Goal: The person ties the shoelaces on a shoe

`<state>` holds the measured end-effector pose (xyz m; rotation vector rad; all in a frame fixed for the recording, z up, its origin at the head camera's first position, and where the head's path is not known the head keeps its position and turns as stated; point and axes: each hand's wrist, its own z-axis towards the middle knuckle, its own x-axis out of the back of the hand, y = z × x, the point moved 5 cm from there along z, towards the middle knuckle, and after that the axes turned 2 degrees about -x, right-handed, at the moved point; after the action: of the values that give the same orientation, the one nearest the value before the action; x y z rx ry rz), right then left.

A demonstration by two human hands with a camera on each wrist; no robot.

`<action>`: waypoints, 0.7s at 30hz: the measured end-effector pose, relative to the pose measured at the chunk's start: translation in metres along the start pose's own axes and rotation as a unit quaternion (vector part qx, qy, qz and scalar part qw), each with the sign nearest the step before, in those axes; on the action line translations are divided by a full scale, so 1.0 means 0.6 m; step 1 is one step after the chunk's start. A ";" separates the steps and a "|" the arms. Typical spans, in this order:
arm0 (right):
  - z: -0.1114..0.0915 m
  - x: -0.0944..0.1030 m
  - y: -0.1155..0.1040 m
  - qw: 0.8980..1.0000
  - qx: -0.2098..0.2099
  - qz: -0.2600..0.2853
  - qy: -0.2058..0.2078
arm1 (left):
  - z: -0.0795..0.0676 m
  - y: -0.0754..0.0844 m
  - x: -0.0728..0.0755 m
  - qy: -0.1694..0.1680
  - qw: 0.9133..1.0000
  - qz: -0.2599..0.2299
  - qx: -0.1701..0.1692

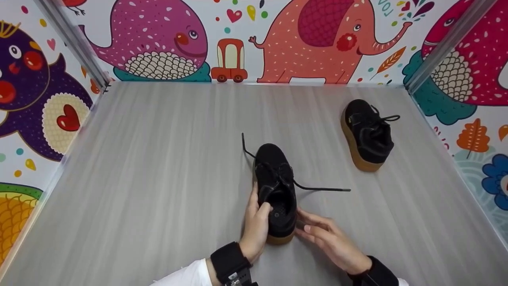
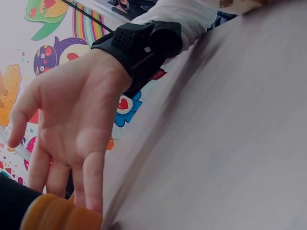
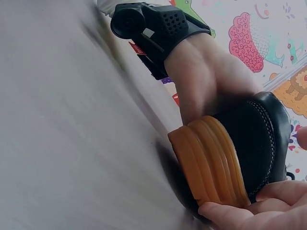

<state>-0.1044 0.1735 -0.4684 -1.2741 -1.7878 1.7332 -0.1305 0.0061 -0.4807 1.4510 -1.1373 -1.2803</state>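
Note:
A black lace-up shoe with a tan sole stands in the middle of the grey floor, toe pointing away from me. Its two lace ends lie loose, one to each side. My left hand grips the shoe's left side near the heel, thumb over the collar. On the other side, my right hand touches the heel with extended fingertips. In the left wrist view the palm of the right hand faces the camera. Right fingers rest along the sole in the right wrist view.
A matching black shoe stands farther back on the right, its lace tied in a loop. Printed cartoon walls enclose the grey floor at the back and sides, with metal posts at the corners.

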 end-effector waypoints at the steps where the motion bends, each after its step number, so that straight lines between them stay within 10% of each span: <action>1: 0.000 -0.001 0.000 1.000 0.002 0.001 -0.003 | 0.000 -0.001 0.001 -0.001 1.000 0.000 0.000; 21: 0.008 0.000 0.004 0.997 -0.040 -0.016 0.063 | 0.004 -0.003 0.011 -0.004 1.000 0.026 -0.009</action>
<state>-0.1070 0.1699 -0.4717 -1.3485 -1.8116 1.5430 -0.1324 0.0002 -0.4840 1.3946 -1.1587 -1.2576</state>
